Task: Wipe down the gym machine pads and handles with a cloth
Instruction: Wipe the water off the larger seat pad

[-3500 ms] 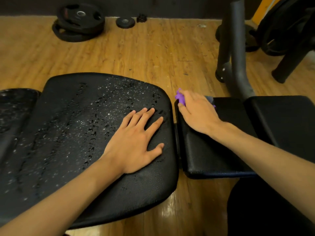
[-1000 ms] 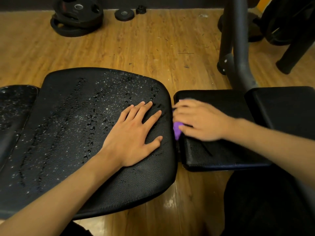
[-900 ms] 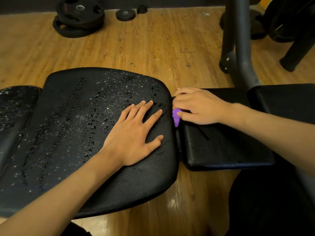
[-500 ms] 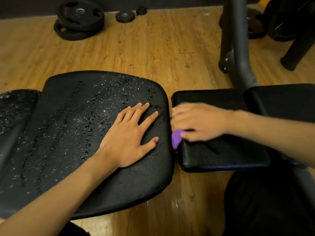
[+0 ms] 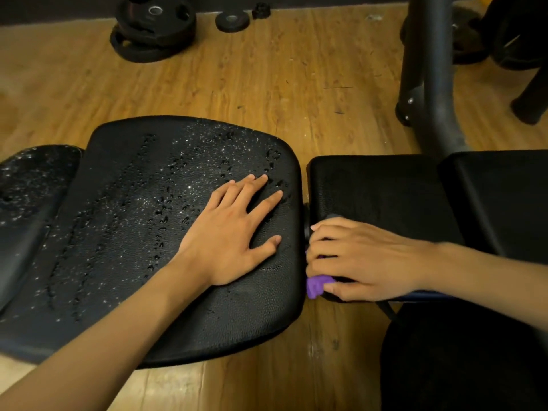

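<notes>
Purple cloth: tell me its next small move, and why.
Probably slide the cloth left across the gap onto the large pad. The right hand holds it at the near left corner of the small pad, which shows no droplets, while the large pad is beaded with water around the flat left hand.

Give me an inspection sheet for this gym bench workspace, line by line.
Surface: large pad beaded with water droplets; small pad beside it shows no droplets.
Job's things: purple cloth bunched at the small pad's near left corner.
Clutter: weight plates lying on the floor by the far wall.
Grips: left hand flat on the large pad; right hand holds the cloth against the small pad.
Cables: nothing seen.
Surroundings: wooden floor; grey machine post behind the small pad.
</notes>
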The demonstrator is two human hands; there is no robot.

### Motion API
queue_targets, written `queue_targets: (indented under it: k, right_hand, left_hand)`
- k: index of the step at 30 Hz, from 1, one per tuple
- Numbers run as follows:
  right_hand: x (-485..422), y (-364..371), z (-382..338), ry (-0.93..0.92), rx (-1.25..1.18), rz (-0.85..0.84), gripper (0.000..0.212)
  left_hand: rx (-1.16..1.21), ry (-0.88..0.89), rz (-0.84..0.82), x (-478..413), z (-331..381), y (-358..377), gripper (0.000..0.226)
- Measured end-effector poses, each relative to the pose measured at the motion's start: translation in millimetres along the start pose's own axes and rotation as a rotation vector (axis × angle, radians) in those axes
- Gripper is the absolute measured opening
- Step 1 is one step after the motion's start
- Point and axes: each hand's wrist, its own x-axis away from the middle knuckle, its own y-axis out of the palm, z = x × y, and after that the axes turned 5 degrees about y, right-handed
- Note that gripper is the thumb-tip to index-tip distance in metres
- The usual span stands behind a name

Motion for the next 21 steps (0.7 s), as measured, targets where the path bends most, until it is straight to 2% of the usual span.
queue_targets:
  k: [2, 5, 6, 11, 15, 18, 21]
  right_hand:
    - [-7.2, -2.2, 1.3, -0.003, 0.038, -0.011, 0.037]
    - [-5.6, -0.5, -4.0, 0.046, 0.037, -0.010, 0.071]
    - [-4.7, -0.2, -6.5, 0.060, 0.039, -0.008, 0.077]
    - [-9.8, -3.5, -19.5, 0.127, 0.032, 0.054, 0.073]
    - [-12.7, -10.5, -38.1, 0.199, 0.118, 0.298, 0.074]
    - [-14.6, -26.8, -47.3, 0.390, 0.207, 0.513, 0.082]
    - [-15.3, -19.1, -67.6, 0.594, 0.262, 0.647, 0.083]
  left_hand:
    - [0.004, 0.011, 0.009, -0.5, -0.4, 1.7, 0.077]
    - [0.031, 0.003, 0.029, 0.7, -1.3, 1.2, 0.080]
    - [0.047, 0.006, 0.036, 1.0, -2.1, 1.0, 0.081]
    - [0.175, 0.120, 0.118, 5.6, -6.5, 2.2, 0.073]
    - [0.202, 0.267, 0.138, 24.1, -22.8, -6.5, 0.068]
    - [0.171, 0.376, 0.114, 48.6, -46.7, -13.3, 0.068]
    - [0.123, 0.491, 0.051, 72.3, -70.9, -19.9, 0.071]
